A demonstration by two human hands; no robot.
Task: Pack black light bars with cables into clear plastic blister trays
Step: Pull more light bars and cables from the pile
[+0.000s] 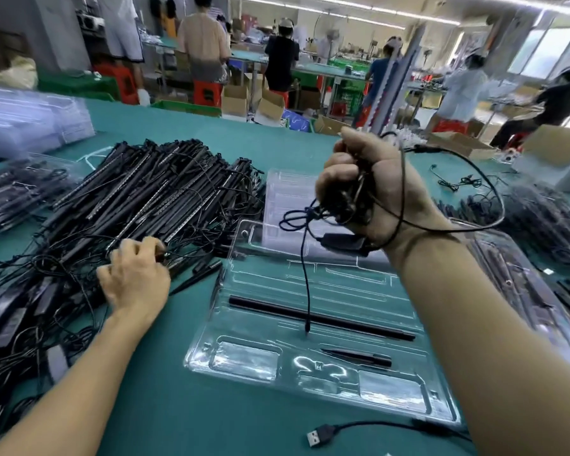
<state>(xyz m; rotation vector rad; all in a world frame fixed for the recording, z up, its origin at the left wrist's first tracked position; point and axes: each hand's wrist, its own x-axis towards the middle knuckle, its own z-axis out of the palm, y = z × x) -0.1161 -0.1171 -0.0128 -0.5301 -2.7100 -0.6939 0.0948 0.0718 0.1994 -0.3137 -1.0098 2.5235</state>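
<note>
Worktop (178, 406): covered in green cloth; everything listed below is carried on it or held above it
Blister tray (244, 360): clear, laid flat at the middle of the worktop's near edge, its moulded slots facing up
Light bar (320, 319): one black bar is seated in a long slot across the middle of the blister tray, running left to right
Black spike (356, 357): a short pointed piece is laid in a smaller slot nearer the near edge of the same tray
Right hand (359, 189): raised above the far part of the tray, fingers curled tight round a cable bundle (343, 199)
Cable bundle: black, loosely coiled; one loop is carried out round the wrist, and one loose end is hung down over the light bar
Controller box (343, 243): a black in-line block, seen just under the right hand
Left hand (135, 274): rested on the near end of the pile, fingers curled down; whether a bar is pinched cannot be told
Pile of light bars (139, 199): heaped with tangled cables over the left part of the worktop
USB plug (320, 436): laid at the near edge, just in front of the tray
Second tray (287, 192): clear, laid behind the first
Packed trays (14, 189): stacked by the left edge
</note>
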